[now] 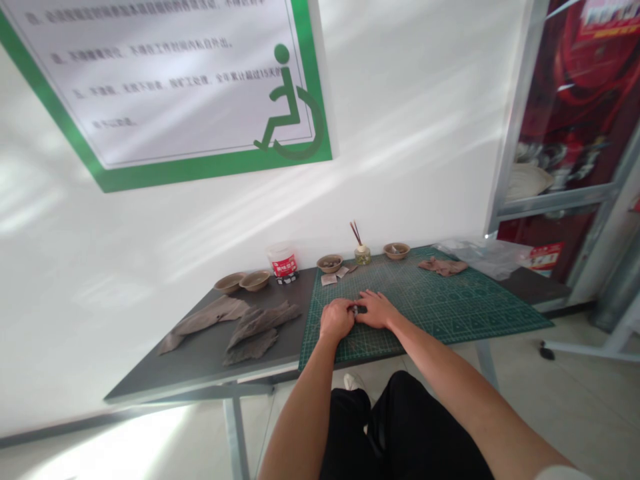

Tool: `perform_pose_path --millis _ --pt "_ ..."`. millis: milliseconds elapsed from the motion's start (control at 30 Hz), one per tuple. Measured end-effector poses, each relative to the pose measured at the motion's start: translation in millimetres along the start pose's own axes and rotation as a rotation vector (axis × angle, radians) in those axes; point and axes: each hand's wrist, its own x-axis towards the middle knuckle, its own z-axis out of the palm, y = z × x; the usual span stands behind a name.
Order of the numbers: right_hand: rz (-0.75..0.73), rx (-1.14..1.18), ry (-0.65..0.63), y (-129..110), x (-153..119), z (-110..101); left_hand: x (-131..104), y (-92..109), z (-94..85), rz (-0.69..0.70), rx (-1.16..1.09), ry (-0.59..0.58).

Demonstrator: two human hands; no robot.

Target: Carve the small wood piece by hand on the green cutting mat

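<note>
My left hand (337,320) rests low on the green cutting mat (430,300), its fingers curled and their tips pressed to a small dark object with a pale end (360,309). From the other side my right hand (377,311) meets it, thumb and forefinger around the same object while the other fingers reach forward over the mat. The two hands almost touch, and they partly hide the object, so its kind cannot be made out. Just beyond them lie small pale paper-like squares (329,280) and a bowl with small pieces in it (330,263).
Grey cloths (263,328) lie on the dark table (165,373) at left, near two shallow bowls (255,281) and a red-labelled tub (283,261). Along the back stand a glass jar with sticks (363,255) and another bowl (397,251). A brownish cloth (443,267) and clear plastic (487,257) lie right.
</note>
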Motion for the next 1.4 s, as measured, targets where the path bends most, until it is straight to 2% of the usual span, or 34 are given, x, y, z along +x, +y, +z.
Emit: perform_pose_path --millis 200,433,767,1033,1300,1400 --pt "-0.004 0.005 0.007 0.1 -0.2 0.6 -0.6 -0.3 0.9 0.021 0.004 0.021" --pt "0.005 0.001 0.003 1.4 1.3 1.6 -2.0 -0.3 0.1 -0.031 0.051 0.075" --pt "0.006 0.004 0.008 1.6 1.0 1.6 -1.5 3.7 -4.4 -0.040 0.048 -0.011" --pt "0.009 0.007 -0.002 -0.6 -0.6 -0.9 -2.2 2.4 -2.6 -0.005 0.025 0.017" --pt "0.010 0.002 -0.004 -1.6 -0.9 -1.2 -4.9 5.0 -5.3 -0.030 0.044 0.049" --pt "0.015 0.005 -0.008 -2.0 -1.1 -1.6 -3.8 5.0 -5.8 -0.057 0.043 0.024"
